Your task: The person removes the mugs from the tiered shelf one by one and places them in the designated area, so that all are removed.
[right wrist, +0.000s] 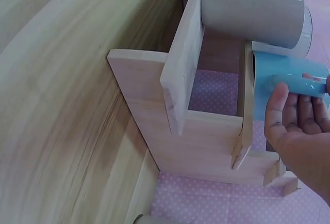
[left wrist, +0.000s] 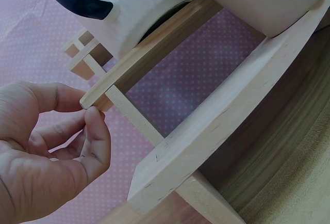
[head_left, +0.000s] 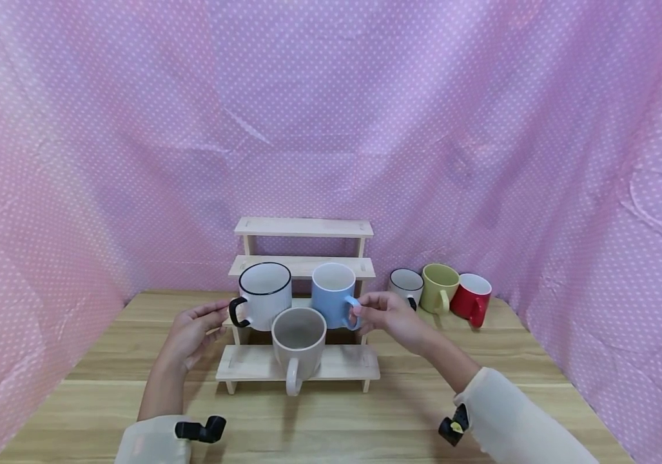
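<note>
place: staged, cloth-screened tabletop | pink dotted cloth | wood-grain table | wider room unclear

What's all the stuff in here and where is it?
Table: one, light wood, under everything
Wooden stand: one, pale, four steps, on the table
Black-rimmed mugs: two, white, one left on the second step up, one right of the stand
Blue mug: one, light blue, second step up, right
Beige mug: one, greyish beige, bottom step
Green mug: one, yellowish green, table, right
Red mug: one, red, table, farthest right
Cloth: count unclear, pink, white dots, behind and at sides
Black gadgets: two, black, wrists
Sleeves: two, cream, arms
Left hand: one, pinching the second step's end
Right hand: one, holding the blue mug's handle
</note>
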Tool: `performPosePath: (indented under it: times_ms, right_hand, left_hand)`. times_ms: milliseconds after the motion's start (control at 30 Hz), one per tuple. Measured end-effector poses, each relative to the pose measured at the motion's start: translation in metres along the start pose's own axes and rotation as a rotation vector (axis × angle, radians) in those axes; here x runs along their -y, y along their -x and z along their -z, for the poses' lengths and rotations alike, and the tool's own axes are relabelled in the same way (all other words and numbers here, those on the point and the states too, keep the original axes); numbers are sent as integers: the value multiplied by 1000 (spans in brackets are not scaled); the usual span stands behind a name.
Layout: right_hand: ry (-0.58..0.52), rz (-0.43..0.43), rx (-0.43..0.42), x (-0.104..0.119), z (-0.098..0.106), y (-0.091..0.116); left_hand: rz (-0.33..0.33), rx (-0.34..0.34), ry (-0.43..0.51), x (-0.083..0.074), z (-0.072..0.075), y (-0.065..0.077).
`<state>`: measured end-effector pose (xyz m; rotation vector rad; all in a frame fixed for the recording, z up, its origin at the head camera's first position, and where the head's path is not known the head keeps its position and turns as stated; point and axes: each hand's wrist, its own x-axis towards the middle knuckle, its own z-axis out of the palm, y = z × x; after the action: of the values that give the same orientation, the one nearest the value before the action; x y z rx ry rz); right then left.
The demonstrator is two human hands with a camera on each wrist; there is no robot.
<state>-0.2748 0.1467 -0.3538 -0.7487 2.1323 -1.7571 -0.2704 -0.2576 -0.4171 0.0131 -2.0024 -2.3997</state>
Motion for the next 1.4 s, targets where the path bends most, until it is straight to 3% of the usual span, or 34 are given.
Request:
performPosePath:
  times_ms: [467,1033,1400]
  right_hand:
    - [-56,-39,-175,-4,14,0]
    - [-34,-14,-150,-8,24,1]
    - [-45,-2,-234,-6,43,25]
  left_hand:
    - [6,-2,7,-2,1,1]
    - [14,-6,17,-1,-1,0]
    - [29,-14,3,-2,-1,0]
